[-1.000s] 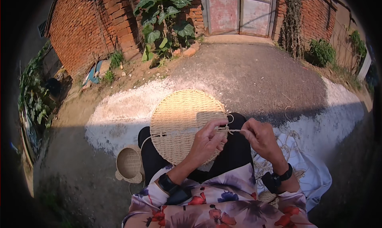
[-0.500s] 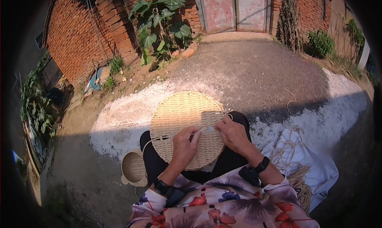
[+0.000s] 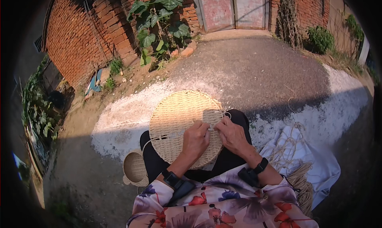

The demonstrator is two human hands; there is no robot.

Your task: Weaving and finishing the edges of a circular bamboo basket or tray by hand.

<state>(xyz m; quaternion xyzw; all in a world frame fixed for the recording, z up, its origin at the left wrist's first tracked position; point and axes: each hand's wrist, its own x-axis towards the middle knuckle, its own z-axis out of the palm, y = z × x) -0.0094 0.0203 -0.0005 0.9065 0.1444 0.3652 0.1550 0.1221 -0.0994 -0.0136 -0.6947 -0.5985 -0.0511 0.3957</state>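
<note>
A round, flat panel woven from straw-coloured cord (image 3: pixel 171 114) rests across my lap, with a dark slit-like gap in its weave left of centre. My left hand (image 3: pixel 195 140) is closed above the panel's middle, fingertips curled in; what they grip is hidden. Close beside it, at the panel's right side, my right hand (image 3: pixel 232 136) pinches pale cord. A small loop of that cord (image 3: pixel 228 114) stands up by the knuckles. Another strand leaves the panel's left edge.
A small round woven basket (image 3: pixel 135 167) sits on the ground by my left leg. To my right, a white sheet (image 3: pixel 318 160) lies under loose strands and a cord bundle (image 3: pixel 301 188). Farther off are a leafy plant (image 3: pixel 159 25), a brick wall (image 3: pixel 75 41) and double doors (image 3: pixel 234 9).
My left hand has moved right and slightly up, close to my right hand, and its fingers have curled in. My right hand and the panel have barely moved.
</note>
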